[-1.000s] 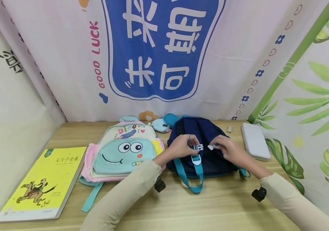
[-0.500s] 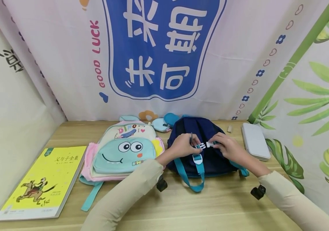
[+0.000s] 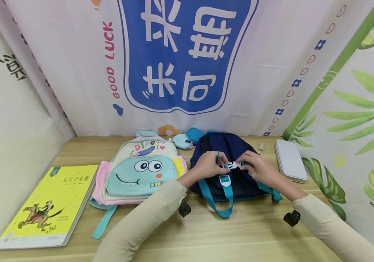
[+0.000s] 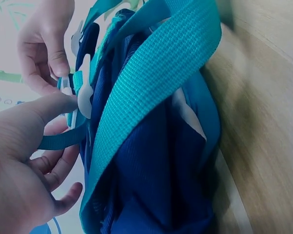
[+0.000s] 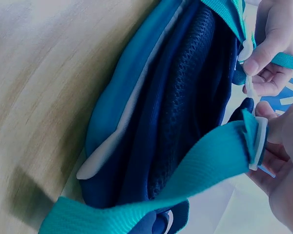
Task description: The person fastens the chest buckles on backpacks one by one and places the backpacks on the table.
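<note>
A navy backpack [image 3: 219, 140] with teal straps lies on the table, its strap side up. My left hand [image 3: 208, 164] pinches the pronged half [image 3: 230, 166] of a white side-release buckle between thumb and fingers. Opposite it, my right hand [image 3: 259, 168] pinches the socket half [image 3: 237, 165]. The prongs meet the socket's mouth; how deep they sit cannot be told. Just below hangs a white strap adjuster [image 3: 225, 180] on the teal strap loop [image 3: 227, 211]. In the left wrist view, teal webbing [image 4: 63, 140] runs across my left fingers. A wide teal strap [image 5: 210, 158] crosses the right wrist view.
To the left lies a pink and mint dinosaur backpack [image 3: 134, 178], with a yellow book [image 3: 47, 203] beyond it. A white case [image 3: 290, 160] is at the right, near a small beige object [image 3: 261, 146]. Small round blue pouches [image 3: 183, 142] lie at the back.
The two buckle halves have come together: the gap between them has closed. My right hand has moved left, and my left hand slightly right. Both grips have stayed on.
</note>
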### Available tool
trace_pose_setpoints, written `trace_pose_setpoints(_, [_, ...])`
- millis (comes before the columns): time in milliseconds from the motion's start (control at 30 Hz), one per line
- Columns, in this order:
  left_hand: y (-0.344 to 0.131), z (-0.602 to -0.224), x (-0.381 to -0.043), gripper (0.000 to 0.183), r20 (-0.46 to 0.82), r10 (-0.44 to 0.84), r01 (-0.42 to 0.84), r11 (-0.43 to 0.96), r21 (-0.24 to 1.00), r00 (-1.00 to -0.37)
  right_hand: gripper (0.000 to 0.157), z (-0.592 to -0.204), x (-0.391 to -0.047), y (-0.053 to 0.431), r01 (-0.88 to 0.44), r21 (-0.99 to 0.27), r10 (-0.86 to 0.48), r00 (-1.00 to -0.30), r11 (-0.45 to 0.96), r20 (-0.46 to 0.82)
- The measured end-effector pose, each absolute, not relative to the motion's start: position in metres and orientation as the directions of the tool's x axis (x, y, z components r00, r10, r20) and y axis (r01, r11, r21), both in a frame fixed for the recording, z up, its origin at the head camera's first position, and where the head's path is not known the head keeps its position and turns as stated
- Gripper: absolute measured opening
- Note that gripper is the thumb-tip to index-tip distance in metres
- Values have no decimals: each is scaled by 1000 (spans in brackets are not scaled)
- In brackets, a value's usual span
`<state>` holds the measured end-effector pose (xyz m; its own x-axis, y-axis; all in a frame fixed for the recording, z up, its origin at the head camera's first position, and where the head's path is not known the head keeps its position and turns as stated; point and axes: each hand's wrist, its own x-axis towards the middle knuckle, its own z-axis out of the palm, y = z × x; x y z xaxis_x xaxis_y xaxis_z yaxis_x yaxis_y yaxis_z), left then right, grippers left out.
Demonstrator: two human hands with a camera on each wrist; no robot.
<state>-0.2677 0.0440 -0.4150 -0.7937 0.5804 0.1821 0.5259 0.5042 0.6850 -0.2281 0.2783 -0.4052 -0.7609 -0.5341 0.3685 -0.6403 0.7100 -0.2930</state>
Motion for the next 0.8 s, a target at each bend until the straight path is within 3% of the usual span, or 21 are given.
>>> trace_pose_setpoints(800, [46, -415, -270, 13, 164, 604, 534, 507, 676, -780, 29, -412, -227, 276, -698, -306, -560, -708, 648, 430])
